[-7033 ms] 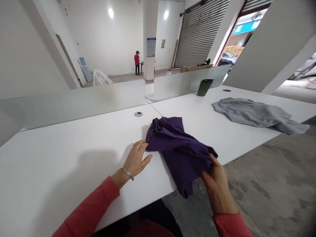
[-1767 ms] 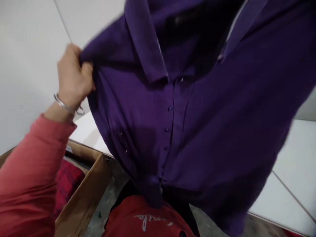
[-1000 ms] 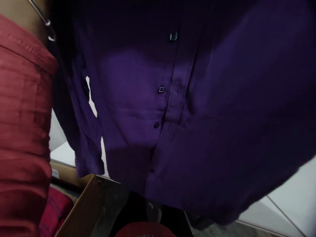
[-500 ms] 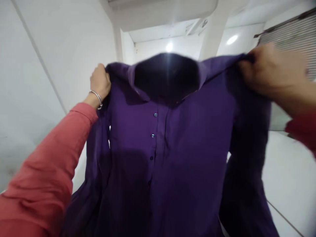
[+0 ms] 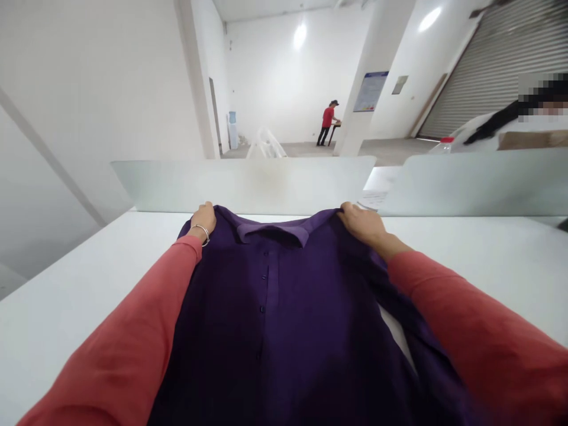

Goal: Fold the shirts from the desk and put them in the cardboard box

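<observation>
Under both hands, a dark purple button-front shirt (image 5: 266, 331) lies spread on a white desk (image 5: 66, 284), front up, collar (image 5: 275, 231) farthest away; in the earlier view it hung raised in the air. Left hand (image 5: 203, 219), with silver bangle (image 5: 202, 232), and right hand (image 5: 362, 225) stand well apart, each gripping one shoulder just beside the collar. Beyond the hands, a frosted glass divider (image 5: 239, 184) rises at the desk's far edge.

We see a dark purple collared shirt (image 5: 266, 331) spread front up, small buttons (image 5: 265, 309) down its placket (image 5: 271, 296), collar (image 5: 273, 232) farthest from us.
</observation>
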